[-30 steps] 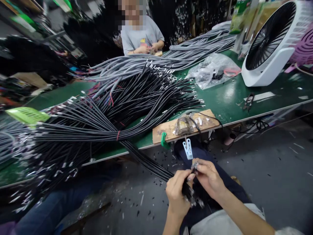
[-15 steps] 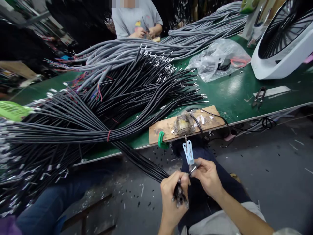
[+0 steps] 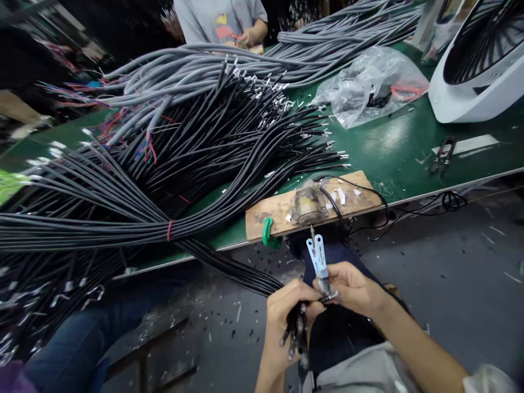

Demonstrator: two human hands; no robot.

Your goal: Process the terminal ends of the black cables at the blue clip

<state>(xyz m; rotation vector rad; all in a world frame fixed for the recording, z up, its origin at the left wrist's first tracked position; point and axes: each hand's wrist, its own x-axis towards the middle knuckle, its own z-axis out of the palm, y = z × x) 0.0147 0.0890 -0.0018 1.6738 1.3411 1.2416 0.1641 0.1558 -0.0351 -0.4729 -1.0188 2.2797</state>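
Note:
My left hand (image 3: 284, 314) is wrapped round a bundle of black cables (image 3: 245, 277), whose dark cut ends hang below the fingers. From its thumb and forefinger one cable end with a silvery tip (image 3: 332, 295) points right. Close against that tip, my right hand (image 3: 354, 286) is closed in a pinch; what its fingertips hold is hidden. They touch the lower end of a light-blue clip (image 3: 316, 256). This clip sits on a thin metal rod that sticks out from a tape-wrapped block (image 3: 308, 207) on a wooden board (image 3: 266, 214).
A green clamp (image 3: 268, 233) grips the board at the table edge. Piles of black cables (image 3: 196, 153) and grey cables (image 3: 184, 63) cover the green table (image 3: 376, 142). Right lie a plastic bag (image 3: 364, 87), snips (image 3: 442, 155) and a white fan (image 3: 470, 98). Across sits a co-worker (image 3: 221, 22).
My right fingers have shifted slightly down along the clip. The silvery cable tip has swung from slanting upward to nearly level and moved right. The whole view has tilted slightly.

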